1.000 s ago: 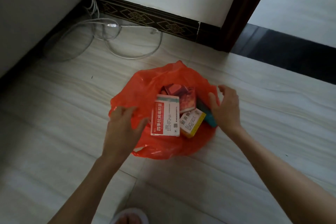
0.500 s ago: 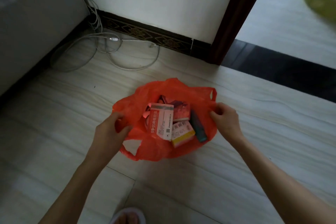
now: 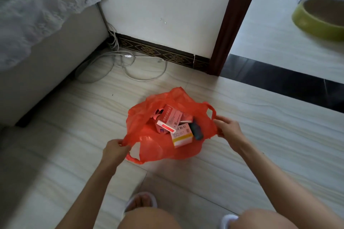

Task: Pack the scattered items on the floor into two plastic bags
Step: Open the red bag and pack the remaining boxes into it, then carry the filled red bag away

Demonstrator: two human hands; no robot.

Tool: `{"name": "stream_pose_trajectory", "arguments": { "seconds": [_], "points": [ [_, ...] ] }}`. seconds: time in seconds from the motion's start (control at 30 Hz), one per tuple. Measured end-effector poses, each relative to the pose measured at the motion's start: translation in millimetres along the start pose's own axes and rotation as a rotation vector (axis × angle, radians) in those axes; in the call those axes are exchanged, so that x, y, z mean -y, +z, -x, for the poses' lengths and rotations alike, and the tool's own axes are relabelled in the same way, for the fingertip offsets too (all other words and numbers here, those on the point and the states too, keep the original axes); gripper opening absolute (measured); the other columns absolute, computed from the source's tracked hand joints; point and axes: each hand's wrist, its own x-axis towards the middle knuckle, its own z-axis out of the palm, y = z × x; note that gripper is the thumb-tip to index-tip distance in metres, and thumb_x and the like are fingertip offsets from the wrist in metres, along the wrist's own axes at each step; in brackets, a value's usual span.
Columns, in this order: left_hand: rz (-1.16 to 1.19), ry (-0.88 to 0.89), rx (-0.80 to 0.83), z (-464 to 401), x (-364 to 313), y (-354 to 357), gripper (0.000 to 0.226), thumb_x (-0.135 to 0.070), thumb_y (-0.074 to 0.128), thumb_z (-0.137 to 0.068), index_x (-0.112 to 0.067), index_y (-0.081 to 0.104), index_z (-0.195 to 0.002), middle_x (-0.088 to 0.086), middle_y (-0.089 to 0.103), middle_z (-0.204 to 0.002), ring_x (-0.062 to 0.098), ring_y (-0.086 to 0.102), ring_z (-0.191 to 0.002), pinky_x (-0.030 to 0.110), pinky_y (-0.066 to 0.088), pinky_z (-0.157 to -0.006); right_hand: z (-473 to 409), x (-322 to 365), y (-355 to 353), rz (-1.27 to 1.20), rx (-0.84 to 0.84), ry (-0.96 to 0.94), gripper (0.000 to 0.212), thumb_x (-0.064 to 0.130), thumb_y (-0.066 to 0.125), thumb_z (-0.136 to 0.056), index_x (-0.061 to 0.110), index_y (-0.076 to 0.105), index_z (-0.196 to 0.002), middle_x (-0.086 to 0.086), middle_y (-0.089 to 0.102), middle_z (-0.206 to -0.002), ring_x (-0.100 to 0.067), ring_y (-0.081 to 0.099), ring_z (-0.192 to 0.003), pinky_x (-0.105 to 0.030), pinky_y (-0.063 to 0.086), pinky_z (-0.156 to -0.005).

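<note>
An orange plastic bag (image 3: 156, 147) sits on the pale floor in the middle of the head view, its mouth pulled wide. Inside lie several medicine boxes: a red-and-white box (image 3: 170, 119), a yellow-and-white box (image 3: 182, 135) and a dark teal object (image 3: 196, 130). My left hand (image 3: 115, 149) pinches the bag's left handle near the floor. My right hand (image 3: 229, 130) grips the right handle, which loops up above the fingers. Both handles are stretched apart.
A grey sofa (image 3: 46, 46) with a lace cover stands at the left. White cables (image 3: 130, 63) coil by the patterned skirting. A dark door frame (image 3: 232, 24) and black threshold lie behind. A green bowl (image 3: 318, 20) sits far right. My slippered feet (image 3: 141, 202) are below.
Both hands have taken hold of the bag's handles and pulled them outward. The bag's sides have risen and the boxes have shifted inside. The camera view has pulled back and up.
</note>
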Motion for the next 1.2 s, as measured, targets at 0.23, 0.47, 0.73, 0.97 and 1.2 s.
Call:
{"name": "stream_pose_trajectory", "arguments": {
  "seconds": [0.23,0.47,0.73,0.97,1.2],
  "points": [
    [0.389,-0.004,0.194,4.0,-1.4,11.3,0.027,-0.026,0.050,-0.093,-0.001,0.058,-0.088,0.017,0.062,-0.073,0.028,0.066,-0.081,0.036,0.053,-0.075,-4.8,9.5,10.7,0.505,0.208,-0.222,0.019,0.002,0.050,-0.082,0.004,0.069,-0.078,0.004,0.058,-0.085,-0.012,0.052,-0.085,-0.034,0.042,-0.087],
    [0.349,-0.042,0.242,2.0,-46.5,13.9,0.014,-0.020,0.051,-0.093,-0.011,0.058,-0.101,0.011,0.061,-0.064,0.027,0.061,-0.069,0.038,0.048,-0.076,3.3,24.1,24.6,0.282,0.439,0.012,0.027,0.026,0.049,-0.093,0.011,0.057,-0.073,-0.003,0.058,-0.069,-0.013,0.051,-0.062,-0.022,0.041,-0.061],
    [0.167,-0.023,0.074,48.2,-170.8,-70.0,0.026,0.004,0.050,-0.084,-0.009,0.064,-0.066,0.006,0.054,-0.048,0.021,0.045,-0.053,0.026,0.036,-0.058,66.7,176.2,12.5,0.149,0.101,-0.095,0.038,0.026,0.050,-0.093,0.015,0.050,-0.057,-0.001,0.050,-0.060,-0.013,0.044,-0.060,-0.026,0.038,-0.061],
    [0.197,0.057,0.042,121.2,-282.9,-151.7,0.017,0.000,0.057,-0.082,-0.009,0.059,-0.096,0.008,0.062,-0.074,0.019,0.055,-0.065,0.028,0.045,-0.062,157.8,305.5,-18.6,0.189,0.078,0.000,0.026,0.025,0.051,-0.089,0.012,0.058,-0.067,-0.010,0.053,-0.071,-0.021,0.049,-0.071,-0.047,0.049,-0.078],
    [-0.029,0.245,0.102,243.1,-373.0,-205.3,0.013,-0.014,0.064,-0.084,-0.011,0.056,-0.093,0.009,0.064,-0.084,0.023,0.061,-0.079,0.031,0.048,-0.069,287.2,393.3,-99.9,0.045,-0.060,0.083,0.033,0.020,0.050,-0.092,-0.003,0.066,-0.076,-0.017,0.068,-0.085,-0.028,0.064,-0.086,-0.047,0.049,-0.093]
  ]
}}
